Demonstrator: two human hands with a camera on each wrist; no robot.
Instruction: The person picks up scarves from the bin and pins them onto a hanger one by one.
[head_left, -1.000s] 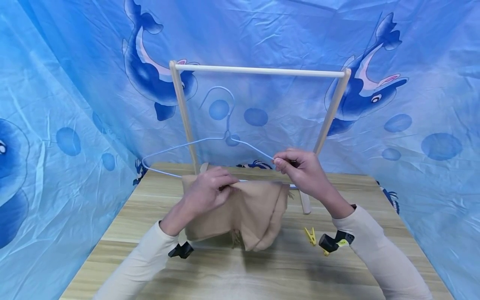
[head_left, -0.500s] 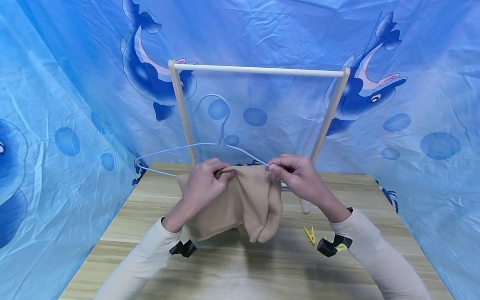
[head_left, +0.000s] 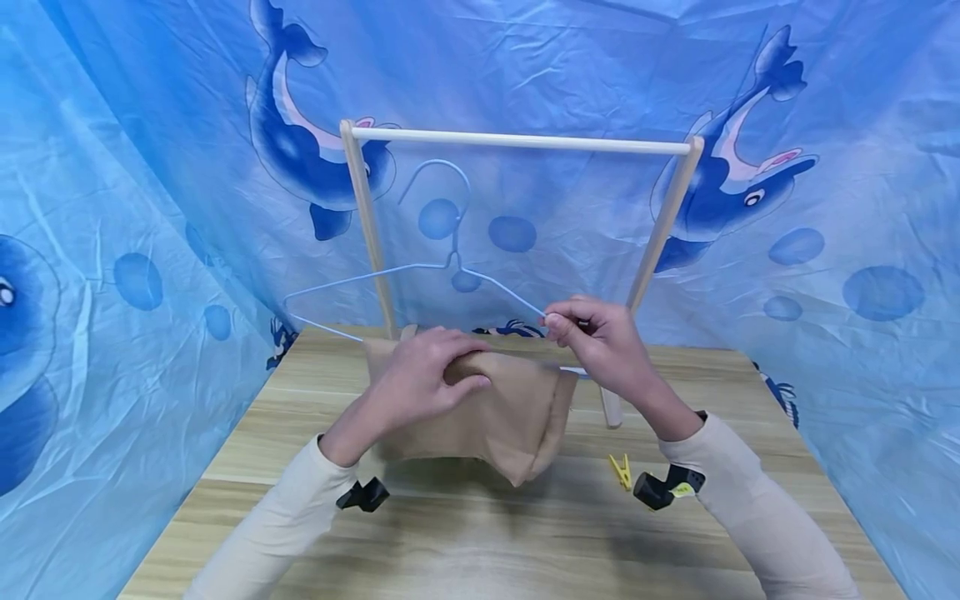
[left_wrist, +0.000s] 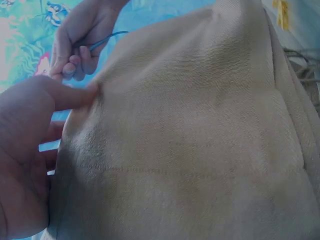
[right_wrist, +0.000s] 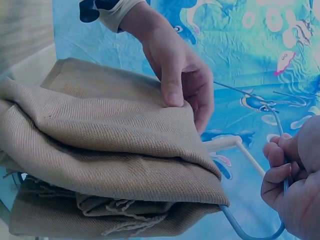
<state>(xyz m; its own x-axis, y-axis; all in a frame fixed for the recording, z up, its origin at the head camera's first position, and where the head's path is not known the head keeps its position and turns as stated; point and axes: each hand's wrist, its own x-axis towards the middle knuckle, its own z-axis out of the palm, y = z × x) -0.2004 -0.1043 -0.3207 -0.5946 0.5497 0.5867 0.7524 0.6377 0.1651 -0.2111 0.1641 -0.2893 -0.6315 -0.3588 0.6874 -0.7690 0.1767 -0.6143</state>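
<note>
In the head view, a tan cloth [head_left: 517,408] was draped over the bottom bar of a thin blue wire hanger [head_left: 453,258], above a wooden tabletop [head_left: 300,425]. The left hand [head_left: 423,367] held the cloth along its upper fold, thumb in front and fingers over the top edge, while the right hand [head_left: 603,342] pinched the hanger's sloping arm near its right end. The hook pointed up, in front of a rack [head_left: 517,142] with a white rail and wooden legs. A yellow clothespin [head_left: 620,472] lay on the table, near the right sleeve [head_left: 750,500]. In the left wrist view, the left thumb pressed on the front of the cloth with the fingers behind it, and the right hand was curled round the wire just beyond. In the right wrist view, the cloth hung in folded layers, its fringe [right_wrist: 135,222] showing underneath, and the hanger's rounded corner stuck out beside the gripping right hand.
</note>
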